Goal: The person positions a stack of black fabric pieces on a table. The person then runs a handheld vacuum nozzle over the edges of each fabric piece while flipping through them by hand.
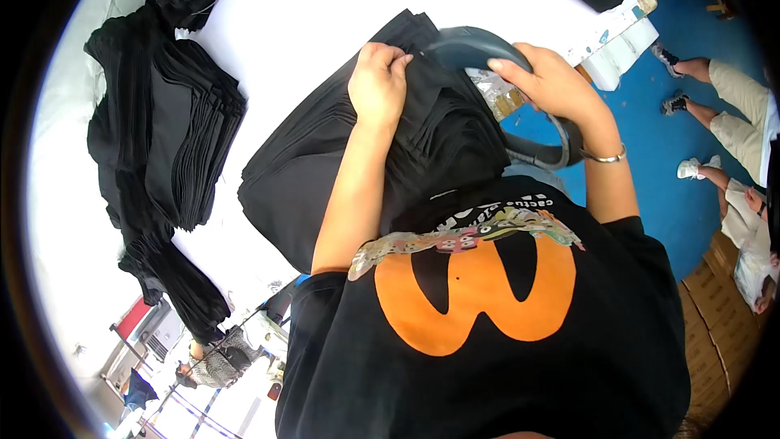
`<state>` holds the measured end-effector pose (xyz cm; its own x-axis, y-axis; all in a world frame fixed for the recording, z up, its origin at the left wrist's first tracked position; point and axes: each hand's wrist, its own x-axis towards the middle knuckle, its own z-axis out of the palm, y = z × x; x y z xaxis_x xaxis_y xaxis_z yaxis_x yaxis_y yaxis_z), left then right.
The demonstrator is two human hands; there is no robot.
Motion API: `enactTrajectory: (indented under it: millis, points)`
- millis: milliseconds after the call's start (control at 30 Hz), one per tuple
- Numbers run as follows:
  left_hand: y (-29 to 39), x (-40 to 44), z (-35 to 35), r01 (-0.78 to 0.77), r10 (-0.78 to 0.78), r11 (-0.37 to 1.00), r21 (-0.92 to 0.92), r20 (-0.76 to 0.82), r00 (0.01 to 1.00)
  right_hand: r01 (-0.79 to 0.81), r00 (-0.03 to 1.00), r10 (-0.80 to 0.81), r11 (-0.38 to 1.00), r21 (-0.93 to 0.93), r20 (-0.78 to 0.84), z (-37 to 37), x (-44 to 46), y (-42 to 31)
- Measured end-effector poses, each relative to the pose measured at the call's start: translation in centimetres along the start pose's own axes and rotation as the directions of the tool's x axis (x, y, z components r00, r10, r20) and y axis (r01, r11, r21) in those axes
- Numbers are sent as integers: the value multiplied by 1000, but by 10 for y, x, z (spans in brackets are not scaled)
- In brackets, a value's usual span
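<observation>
A stack of black cut fabric pieces [325, 134] lies on the white table in front of my body. My left hand [379, 85] rests on the stack, thumb and fingers pinched together on the edge of the black fabric. My right hand [556, 85] is wrapped around a smooth dark grey curved tool [467, 47] with a thick loop hanging below the hand. Motion blurs the tool's front end, which is over the fabric close to my left fingertips. I cannot make out its exact kind.
More stacks of black fabric [166, 126] lie along the left side of the white table [268, 28], with others at its far edge. On the right are a blue floor [630, 162], people's legs [727, 89] and cardboard boxes [715, 333].
</observation>
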<state>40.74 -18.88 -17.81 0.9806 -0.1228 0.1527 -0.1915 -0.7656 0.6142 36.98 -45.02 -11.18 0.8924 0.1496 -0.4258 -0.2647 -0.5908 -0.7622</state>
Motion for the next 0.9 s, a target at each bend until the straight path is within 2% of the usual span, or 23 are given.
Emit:
enactTrajectory:
  millis: [33, 67, 100, 167, 200, 233, 267, 300, 333, 367, 400, 433, 500, 567, 600, 700, 767, 833, 900]
  points:
    - [2, 0, 1, -27, 27, 999, 26, -13, 1000, 102, 993, -105, 993, -54, -46, 3, 3, 2]
    - [-9, 3, 8, -179, 187, 977, 112, -64, 980, 129, 984, -131, 991, -25, -123, 13, 10, -4]
    - [-5, 3, 3, -176, 185, 978, 112, -72, 980, 135, 983, -138, 990, -31, -121, 22, 16, -2]
    - [3, 6, -13, -343, 360, 920, 191, -65, 931, 192, 948, -202, 979, -61, -245, 35, 27, 2]
    - [-16, 7, -20, -354, 355, 935, -39, 46, 934, 215, 940, -230, 973, -89, -253, 30, 18, 4]
    - [-8, -1, -40, 45, 23, 978, -203, 321, 947, 217, 939, -232, 972, -88, -253, 19, 9, 3]
    - [-5, 0, -52, 306, -190, 928, -212, 438, 879, 104, 985, -109, 994, -43, -134, 6, 0, 0]
    - [-5, 0, -58, 551, -378, 813, -188, 549, 745, -17, 1000, 17, 1000, -15, -3, -1, -4, -1]
    - [-19, -1, -46, 291, -181, 919, -267, 371, 911, 11, 1000, -11, 999, -32, 3, -1, -1, 2]
    - [-23, 0, -36, 297, -186, 916, -269, 371, 910, 10, 1000, -10, 999, -36, 8, 4, 4, 2]
    - [-23, 2, -24, 66, -41, 990, -124, 193, 980, 61, 995, -62, 998, -24, -73, 15, 13, -1]
    - [-17, 4, -16, -148, 146, 987, 65, 37, 989, 115, 981, -116, 993, -18, -158, 23, 22, -3]
    - [-6, 7, -13, -43, 36, 993, 106, 61, 997, 148, 974, -150, 989, -21, -170, 28, 26, -1]
    - [-13, 6, -9, -59, 57, 996, 73, 28, 998, 262, 938, -284, 956, -133, -198, 22, 14, 11]
    - [-14, 5, -7, -49, 47, 996, 73, 25, 999, 44, 997, -46, 998, -36, -58, 8, 1, -4]
    - [-11, -3, 1, -66, 66, 998, 22, -40, 997, 115, 990, -125, 985, -131, -66, 7, 6, -4]
    - [-9, 3, 6, -77, 90, 989, 126, -100, 991, 183, 973, -194, 978, -96, -122, 25, 24, -4]
    - [-6, 7, 2, -56, 67, 988, 146, -71, 995, 182, 955, -188, 982, -49, -229, 36, 34, -11]
    - [-5, 5, -7, -70, 64, 971, 230, 32, 997, 188, 960, -199, 979, -75, -197, 21, 16, -7]
